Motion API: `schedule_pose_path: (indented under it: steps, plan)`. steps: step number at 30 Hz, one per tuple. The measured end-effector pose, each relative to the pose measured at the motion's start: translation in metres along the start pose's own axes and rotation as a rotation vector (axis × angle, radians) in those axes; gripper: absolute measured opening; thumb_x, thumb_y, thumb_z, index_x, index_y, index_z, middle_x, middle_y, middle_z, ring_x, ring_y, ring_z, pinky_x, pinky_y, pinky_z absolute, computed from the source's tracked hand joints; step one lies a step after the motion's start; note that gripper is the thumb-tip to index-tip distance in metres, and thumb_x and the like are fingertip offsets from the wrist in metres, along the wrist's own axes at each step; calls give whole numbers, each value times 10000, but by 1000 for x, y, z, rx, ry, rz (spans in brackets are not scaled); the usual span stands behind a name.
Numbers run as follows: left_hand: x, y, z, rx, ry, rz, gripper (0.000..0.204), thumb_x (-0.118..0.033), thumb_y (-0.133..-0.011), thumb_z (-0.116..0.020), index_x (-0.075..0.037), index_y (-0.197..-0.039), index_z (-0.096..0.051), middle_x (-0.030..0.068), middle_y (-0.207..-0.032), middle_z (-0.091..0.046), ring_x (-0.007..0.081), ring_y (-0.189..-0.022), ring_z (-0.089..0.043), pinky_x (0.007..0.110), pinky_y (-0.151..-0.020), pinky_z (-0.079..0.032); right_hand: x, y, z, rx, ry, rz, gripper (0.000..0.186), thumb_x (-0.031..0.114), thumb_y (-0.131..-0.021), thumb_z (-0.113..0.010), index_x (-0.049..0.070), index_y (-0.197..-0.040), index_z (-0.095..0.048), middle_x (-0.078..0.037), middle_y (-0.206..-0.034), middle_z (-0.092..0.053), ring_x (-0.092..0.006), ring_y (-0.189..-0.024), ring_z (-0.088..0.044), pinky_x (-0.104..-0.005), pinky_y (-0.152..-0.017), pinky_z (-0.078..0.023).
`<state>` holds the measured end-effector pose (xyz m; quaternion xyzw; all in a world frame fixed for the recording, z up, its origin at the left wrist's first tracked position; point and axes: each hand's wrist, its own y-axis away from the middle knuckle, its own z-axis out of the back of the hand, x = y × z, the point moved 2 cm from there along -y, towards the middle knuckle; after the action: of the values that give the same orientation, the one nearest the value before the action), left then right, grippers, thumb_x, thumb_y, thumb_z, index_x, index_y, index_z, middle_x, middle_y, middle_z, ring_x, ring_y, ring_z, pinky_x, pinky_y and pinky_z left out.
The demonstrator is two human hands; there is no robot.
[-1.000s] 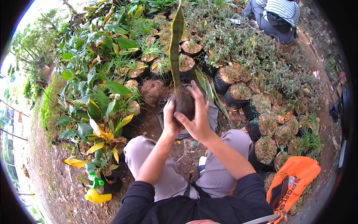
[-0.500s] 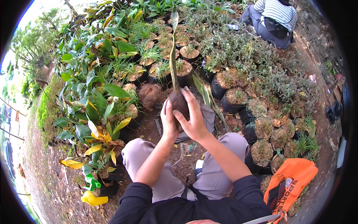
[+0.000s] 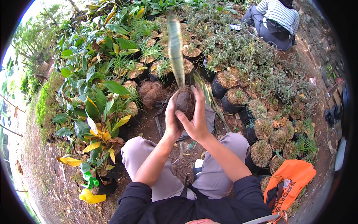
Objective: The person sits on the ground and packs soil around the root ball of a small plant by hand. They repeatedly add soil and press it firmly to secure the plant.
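Between both palms I hold a root ball (image 3: 184,103), brown and wrapped in fibre, with one tall snake plant leaf (image 3: 176,52) rising from it, blurred at its tip. My left hand (image 3: 173,117) cups the ball's left side. My right hand (image 3: 195,119) presses on the right side, its thumb across the near face. Beneath the hands a grey sheet (image 3: 209,120) lies on the soil. To the left of the ball sits a clump of brown coir fibre (image 3: 150,94). Long loose leaves (image 3: 213,102) lie just right of my right hand.
Potted plants with yellowing leaves (image 3: 99,127) crowd the left. Black-bagged pots (image 3: 234,100) line the right. A yellow and green spray bottle (image 3: 91,196) lies at lower left. An orange bag (image 3: 292,179) with a phone (image 3: 275,192) is at lower right. Another person (image 3: 276,24) crouches at far right.
The plant has turned between my hands, so the leaf now shows its broad face instead of its narrow edge. Both hands still hold the root ball in nearly the same place.
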<state>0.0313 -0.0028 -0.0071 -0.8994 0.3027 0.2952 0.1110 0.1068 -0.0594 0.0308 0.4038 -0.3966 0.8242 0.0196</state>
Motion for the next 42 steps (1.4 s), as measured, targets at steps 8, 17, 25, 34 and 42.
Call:
schedule_pose_path:
  steps: [8, 17, 25, 34, 42]
  plan:
    - [-6, -2, -4, -106, 90, 103, 455, -369, -965, -476, -33, -1270, -499, 128, -1220, -580, 227, -1100, -581, 375, -964, -468, -9, -5, -5, 137, 28, -87, 663, 461, -932, -536, 8, -1387, -371, -280, -1472, -275, -397, -1380, -272, -478, -1111, -213]
    - [-28, -3, -7, -141, 148, 161, 574, -518, -948, -441, -109, -1350, -475, 108, -1335, -533, 268, -1190, -553, 457, -1031, -430, -10, -16, 16, 478, -68, -37, 929, 329, -699, -807, 76, -1457, -334, -183, -1525, -265, -371, -1384, -305, -464, -1115, -280]
    - [-19, -11, 11, -147, 53, 155, 442, -222, -906, -589, -58, -1300, -474, 116, -1215, -584, 238, -1096, -605, 408, -924, -527, -6, -16, 15, 422, 330, 88, 918, 333, -654, -811, 167, -1444, -373, -92, -1477, -368, -269, -1336, -389, -597, -1097, -215]
    - [-27, -13, 10, -261, 297, 306, 476, -354, -875, -601, -83, -1260, -536, 115, -1210, -613, 272, -1091, -612, 455, -980, -484, -6, -20, 25, 467, 205, 77, 897, 317, -629, -824, 176, -1415, -416, -76, -1481, -370, -298, -1361, -345, -543, -1120, -226]
    - [-23, -12, 13, -294, 287, 395, 452, -383, -870, -613, -102, -1222, -573, 77, -1158, -647, 229, -1033, -636, 411, -916, -514, -7, -13, 21, 352, 472, 272, 737, 244, -635, -807, 197, -1320, -539, 31, -1317, -561, -226, -1227, -493, -546, -1120, -215]
